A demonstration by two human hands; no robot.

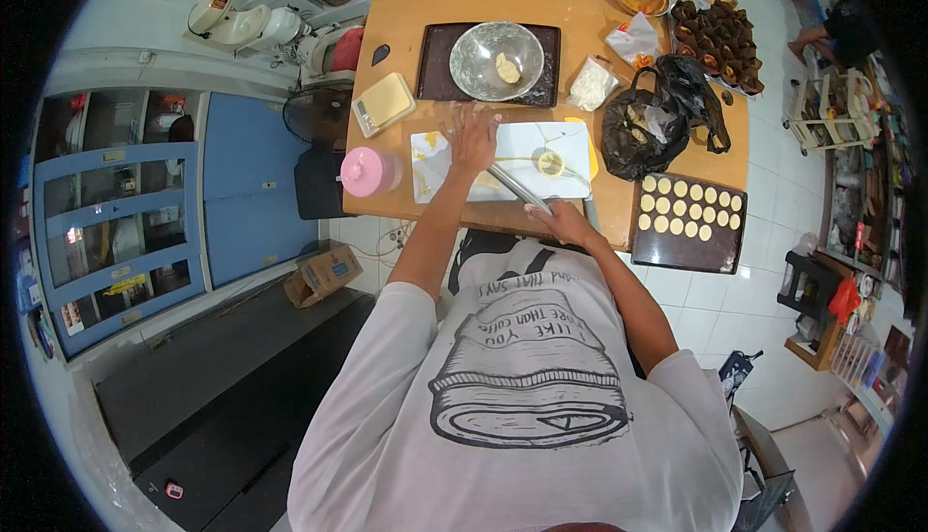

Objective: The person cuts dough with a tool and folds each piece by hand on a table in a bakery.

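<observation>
My right hand [564, 224] is closed around the near end of a metal rolling pin [522, 189], which slants across the front of a white marble-patterned board [570, 134]. My left hand [472, 140] lies with fingers spread over the board's far edge, the pin's other end close to its wrist. Whether the two touch cannot be made out. Toward the board's right side is a round pale-yellow, ring-like piece [550, 163]; I cannot tell if it is a cutter or dough. Yellow dough scraps [430, 140] show at the board's left.
Beyond the board, a metal bowl [474, 57] holding a dough lump [507, 69] stands on a dark tray [435, 63]. A scale [384, 105] and pink-lidded tub [368, 172] are left. A black plastic bag [633, 136] and a tray of dough rounds [686, 250] lie right.
</observation>
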